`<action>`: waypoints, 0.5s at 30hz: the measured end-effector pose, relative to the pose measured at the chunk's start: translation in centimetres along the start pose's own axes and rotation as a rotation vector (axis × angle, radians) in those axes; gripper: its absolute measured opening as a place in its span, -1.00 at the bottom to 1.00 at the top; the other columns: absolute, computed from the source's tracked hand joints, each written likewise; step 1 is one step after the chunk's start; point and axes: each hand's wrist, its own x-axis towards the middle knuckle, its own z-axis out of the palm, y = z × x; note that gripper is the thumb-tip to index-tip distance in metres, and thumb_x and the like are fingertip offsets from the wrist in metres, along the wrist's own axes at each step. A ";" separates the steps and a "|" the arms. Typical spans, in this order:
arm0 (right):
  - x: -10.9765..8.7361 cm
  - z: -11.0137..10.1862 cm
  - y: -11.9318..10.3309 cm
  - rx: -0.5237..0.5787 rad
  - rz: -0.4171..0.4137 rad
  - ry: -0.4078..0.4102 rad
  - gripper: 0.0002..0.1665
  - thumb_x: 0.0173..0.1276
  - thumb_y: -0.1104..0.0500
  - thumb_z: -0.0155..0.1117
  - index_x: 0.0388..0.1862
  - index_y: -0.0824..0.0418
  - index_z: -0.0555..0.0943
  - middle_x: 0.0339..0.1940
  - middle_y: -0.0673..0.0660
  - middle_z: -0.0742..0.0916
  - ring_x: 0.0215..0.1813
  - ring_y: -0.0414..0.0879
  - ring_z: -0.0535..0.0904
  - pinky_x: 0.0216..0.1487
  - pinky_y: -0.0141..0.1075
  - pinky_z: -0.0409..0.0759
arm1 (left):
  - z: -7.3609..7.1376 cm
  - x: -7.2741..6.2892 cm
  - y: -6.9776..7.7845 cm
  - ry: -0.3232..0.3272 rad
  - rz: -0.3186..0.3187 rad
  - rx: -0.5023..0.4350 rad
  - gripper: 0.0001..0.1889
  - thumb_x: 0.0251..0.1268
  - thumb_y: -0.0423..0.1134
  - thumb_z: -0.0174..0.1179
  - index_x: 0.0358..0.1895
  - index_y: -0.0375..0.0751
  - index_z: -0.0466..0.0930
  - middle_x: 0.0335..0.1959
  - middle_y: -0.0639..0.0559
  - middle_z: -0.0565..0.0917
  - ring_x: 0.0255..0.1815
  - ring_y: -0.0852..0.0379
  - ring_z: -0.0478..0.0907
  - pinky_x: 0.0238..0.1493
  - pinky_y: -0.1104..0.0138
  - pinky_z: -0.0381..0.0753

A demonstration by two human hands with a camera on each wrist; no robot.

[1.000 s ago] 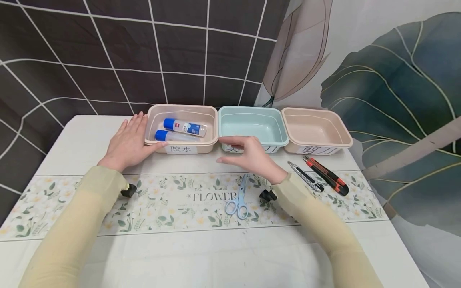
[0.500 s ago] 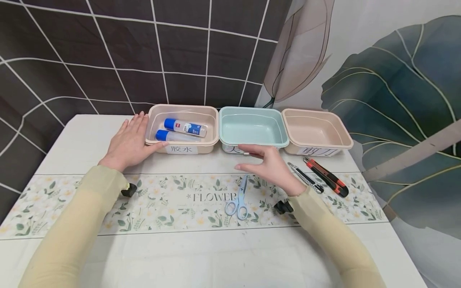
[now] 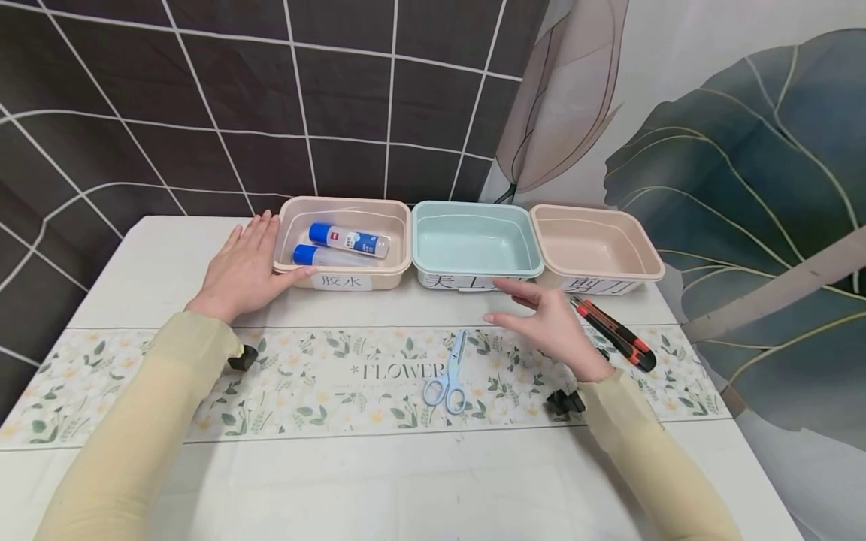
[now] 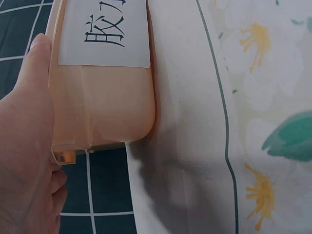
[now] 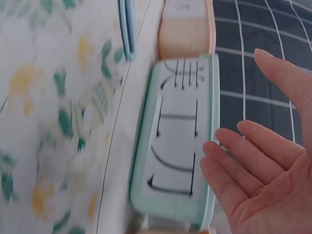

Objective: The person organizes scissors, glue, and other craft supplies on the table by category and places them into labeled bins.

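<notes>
My left hand [image 3: 238, 270] rests against the left side of a pink plastic bin [image 3: 395, 278], fingers extended and thumb at its front rim; the left wrist view shows the thumb [image 4: 38, 56] there. Two blue-capped glue bottles [image 3: 348, 240] lie in that bin. With thumb and fingers spread, my right hand [image 3: 558, 323] hovers empty in front of the light-blue bin [image 3: 473, 248]; the right wrist view shows its labelled front [image 5: 180, 126]. Beneath this hand, a grey utility knife is almost wholly hidden. A red-and-black utility knife [image 3: 616, 333] lies just right of it.
Blue-handled scissors [image 3: 448, 376] lie on the floral band, left of my right hand. A second pink bin [image 3: 595, 240], with nothing in it, ends the row at the right. A dark gridded cloth [image 3: 338, 90] hangs behind the table [image 3: 338, 481].
My right hand has moved right and towards me, from the gap between the left and light-blue bins to over the grey knife. My left hand has kept its place.
</notes>
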 end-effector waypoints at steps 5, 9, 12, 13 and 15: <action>-0.6 -1.4 0.9 0.020 0.049 0.045 -0.30 0.26 0.02 0.57 0.34 0.23 0.60 0.27 0.13 0.68 0.34 0.01 0.55 0.36 -0.15 0.48 | 0.0 0.0 0.0 -0.002 -0.002 0.004 0.19 0.37 0.51 -0.11 0.59 -0.51 -0.25 0.62 -0.42 -0.16 0.64 -0.26 -0.28 0.58 0.01 -0.43; -1.0 -2.4 1.0 0.049 0.114 0.068 -0.28 0.27 -0.02 0.56 0.36 0.20 0.59 0.28 0.14 0.67 0.34 0.02 0.54 0.35 -0.13 0.48 | 0.0 0.1 0.0 -0.002 -0.005 0.004 0.19 0.36 0.51 -0.11 0.60 -0.50 -0.25 0.62 -0.42 -0.16 0.64 -0.27 -0.26 0.58 0.01 -0.43; -1.3 -3.1 1.2 0.064 0.153 0.084 -0.27 0.26 -0.02 0.57 0.37 0.19 0.58 0.28 0.13 0.67 0.35 0.01 0.54 0.35 -0.10 0.48 | 0.0 0.1 0.0 -0.004 -0.006 0.004 0.20 0.35 0.52 -0.11 0.60 -0.49 -0.25 0.62 -0.42 -0.16 0.64 -0.26 -0.26 0.58 0.01 -0.43; -1.4 -3.3 1.3 0.067 0.152 0.087 -0.27 0.27 0.00 0.56 0.37 0.20 0.58 0.28 0.14 0.67 0.35 0.02 0.54 0.35 -0.10 0.47 | 0.0 0.1 0.0 -0.004 -0.006 0.004 0.20 0.35 0.52 -0.11 0.60 -0.49 -0.25 0.62 -0.42 -0.16 0.64 -0.25 -0.27 0.58 0.01 -0.44; -1.5 -3.8 1.4 0.063 0.152 0.098 -0.26 0.27 0.02 0.56 0.38 0.22 0.57 0.29 0.16 0.66 0.35 0.02 0.54 0.35 -0.12 0.48 | 0.0 0.1 0.0 -0.004 -0.007 0.006 0.20 0.35 0.53 -0.11 0.60 -0.49 -0.26 0.62 -0.41 -0.16 0.64 -0.24 -0.28 0.58 0.01 -0.43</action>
